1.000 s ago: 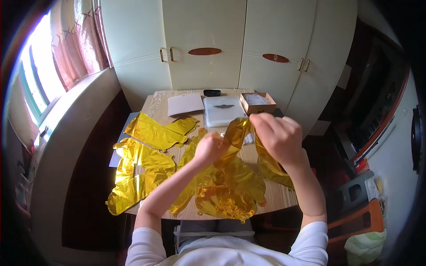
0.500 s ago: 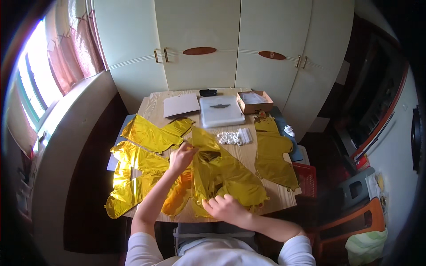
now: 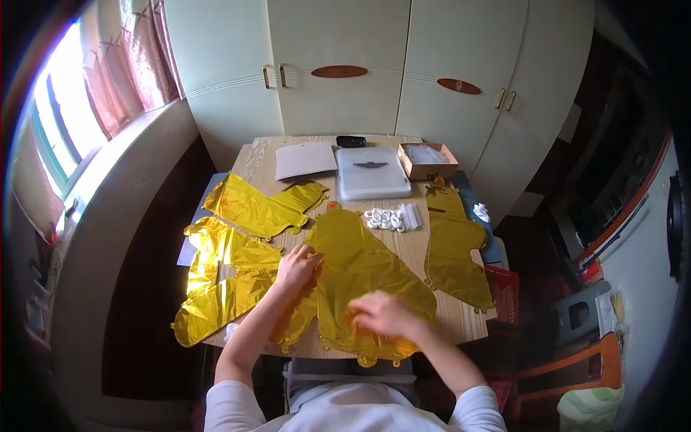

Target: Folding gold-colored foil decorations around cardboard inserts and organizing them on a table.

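Wooden table (image 3: 461,320), head view: nearer you than the clear case (image 3: 374,181), the gold foil sheet (image 3: 367,259) lies beneath your right hand (image 3: 381,315), your left hand (image 3: 297,268) curled at its left edge; whether either grips, I cannot tell.

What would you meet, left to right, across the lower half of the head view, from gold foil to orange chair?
Lower-left gold foil, left hand, right hand, rightmost gold foil, red basket, orange chair.
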### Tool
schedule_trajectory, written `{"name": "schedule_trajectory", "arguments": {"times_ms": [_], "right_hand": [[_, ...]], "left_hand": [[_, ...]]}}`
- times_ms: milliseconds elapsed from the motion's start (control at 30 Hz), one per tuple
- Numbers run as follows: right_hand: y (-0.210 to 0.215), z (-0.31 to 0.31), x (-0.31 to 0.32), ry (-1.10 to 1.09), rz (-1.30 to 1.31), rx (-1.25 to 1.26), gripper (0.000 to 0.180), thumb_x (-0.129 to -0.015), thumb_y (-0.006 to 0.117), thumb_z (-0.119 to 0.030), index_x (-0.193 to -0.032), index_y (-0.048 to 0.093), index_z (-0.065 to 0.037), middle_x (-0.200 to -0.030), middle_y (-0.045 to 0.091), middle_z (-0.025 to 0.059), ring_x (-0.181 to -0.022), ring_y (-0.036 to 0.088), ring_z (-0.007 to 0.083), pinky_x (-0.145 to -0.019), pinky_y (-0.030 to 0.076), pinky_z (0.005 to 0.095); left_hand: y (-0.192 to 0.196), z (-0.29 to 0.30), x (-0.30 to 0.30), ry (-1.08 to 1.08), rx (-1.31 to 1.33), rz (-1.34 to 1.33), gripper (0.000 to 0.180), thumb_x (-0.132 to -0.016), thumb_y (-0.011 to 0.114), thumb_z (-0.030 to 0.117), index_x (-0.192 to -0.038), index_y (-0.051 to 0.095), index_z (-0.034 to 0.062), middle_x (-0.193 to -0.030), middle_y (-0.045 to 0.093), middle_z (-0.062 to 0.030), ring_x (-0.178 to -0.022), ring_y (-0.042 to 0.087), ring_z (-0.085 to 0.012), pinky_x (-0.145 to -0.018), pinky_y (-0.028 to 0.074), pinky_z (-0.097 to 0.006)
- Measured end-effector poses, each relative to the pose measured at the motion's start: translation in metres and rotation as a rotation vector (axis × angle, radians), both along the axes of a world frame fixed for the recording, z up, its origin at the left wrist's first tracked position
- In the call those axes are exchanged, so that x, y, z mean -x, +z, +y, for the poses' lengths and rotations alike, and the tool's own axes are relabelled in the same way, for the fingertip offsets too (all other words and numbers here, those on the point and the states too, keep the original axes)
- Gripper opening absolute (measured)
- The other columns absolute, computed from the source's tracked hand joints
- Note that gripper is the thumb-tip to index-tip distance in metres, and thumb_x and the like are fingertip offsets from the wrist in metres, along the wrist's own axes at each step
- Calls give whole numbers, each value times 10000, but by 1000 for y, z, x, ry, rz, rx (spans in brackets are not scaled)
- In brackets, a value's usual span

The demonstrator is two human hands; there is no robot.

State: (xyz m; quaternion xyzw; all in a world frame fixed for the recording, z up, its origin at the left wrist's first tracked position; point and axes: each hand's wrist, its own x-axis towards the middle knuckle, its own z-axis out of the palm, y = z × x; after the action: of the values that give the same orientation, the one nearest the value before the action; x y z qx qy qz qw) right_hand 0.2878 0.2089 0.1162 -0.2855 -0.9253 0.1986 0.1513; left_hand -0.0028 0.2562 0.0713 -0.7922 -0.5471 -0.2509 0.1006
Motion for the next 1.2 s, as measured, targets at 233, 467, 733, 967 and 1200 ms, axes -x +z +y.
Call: {"name": "schedule_trajectory", "arguments": {"times_ms": [233, 467, 733, 967, 1200], "right_hand": [[-60, 96, -46, -208, -4, -157, 395, -943, 578, -372, -1293, 601, -190, -1405, 531, 6, -1372, 403, 229, -1122, 337, 410], [-68, 100, -43, -170, -24, -181, 389, -957, 539, -382, -1296, 605, -203, -1405, 530, 11, -1373, 399, 233, -1153, 248, 491], [-65, 96, -41, -197, -31, -182, 379, -952, 537, -375, -1280, 618, -204, -1390, 545, 11, -1357, 421, 220, -1152, 223, 523], [-62, 95, -41, -196, -14, -179, 364, -943, 559, -363, -1265, 628, -207, -1374, 557, 19, -1343, 435, 235, -1146, 227, 527], [-62, 95, -40, -197, 9, -164, 350, -932, 578, -358, -1235, 644, -195, -1364, 564, 26, -1338, 442, 235, -1141, 231, 522]], "left_hand": [[26, -9, -36, -210, 216, 156, 609, -824, 664, 486, -1323, 562, 151, -1405, 467, -163, -1341, 395, -348, -1082, 337, -509], [2, -14, -58, -219, 428, 253, 889, -815, 514, 727, -1506, 307, 209, -1539, 278, -211, -1436, 205, -425, -1146, 179, -576], [-1, -20, -75, -100, 448, 219, 886, -827, 461, 752, -1516, 284, 225, -1555, 239, -208, -1443, 173, -435, -1122, 133, -650], [-3, -24, -73, -129, 432, 206, 895, -828, 437, 765, -1525, 266, 231, -1565, 223, -197, -1451, 143, -432, -1128, 100, -652], [-3, -26, -71, -116, 406, 214, 893, -826, 423, 773, -1525, 267, 239, -1570, 219, -186, -1452, 137, -432, -1131, 97, -648]]}}
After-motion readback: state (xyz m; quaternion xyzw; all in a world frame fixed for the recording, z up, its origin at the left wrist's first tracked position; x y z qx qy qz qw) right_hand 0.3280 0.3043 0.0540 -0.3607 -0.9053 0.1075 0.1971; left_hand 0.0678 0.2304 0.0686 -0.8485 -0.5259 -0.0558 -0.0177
